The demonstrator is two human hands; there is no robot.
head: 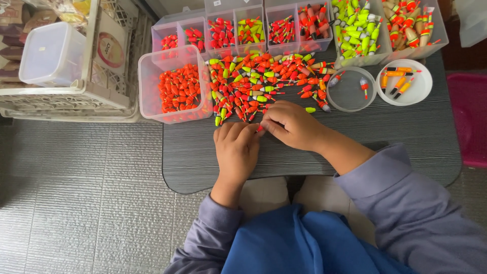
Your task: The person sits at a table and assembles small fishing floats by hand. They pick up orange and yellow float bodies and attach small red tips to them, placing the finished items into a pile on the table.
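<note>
Small dark grey table (406,137), ridged top, set over a grey ribbed floor (76,203). Left hand (236,147): knuckles up at the near edge of a loose pile of fishing floats (264,81), fingers curled under; what they grip, if anything, cannot be told. Right hand (291,124): just beside the left, fingers bent inward, tips meeting the left hand's fingertips around a small red float (260,129), of which only a sliver shows between the two hands; which hand has hold of it cannot be told. The pile: orange, red and yellow-green floats, spread across the middle of the table directly beyond both hands. Left of the pile, a clear square tub (147,81) filled with orange floats. Along the far edge, a row of clear compartment boxes (284,12) holding sorted red, yellow-green and mixed floats, and one larger box (439,30) with longer wooden-coloured floats. Right of the pile, a clear round dish (345,96) with a few floats, and touching it a white round dish (421,91) with several slim orange floats. Far left, off the table, a white crate (76,96) with a lidded clear container (50,53) on it. Grey sleeves and a blue garment (294,243) at the near edge.
</note>
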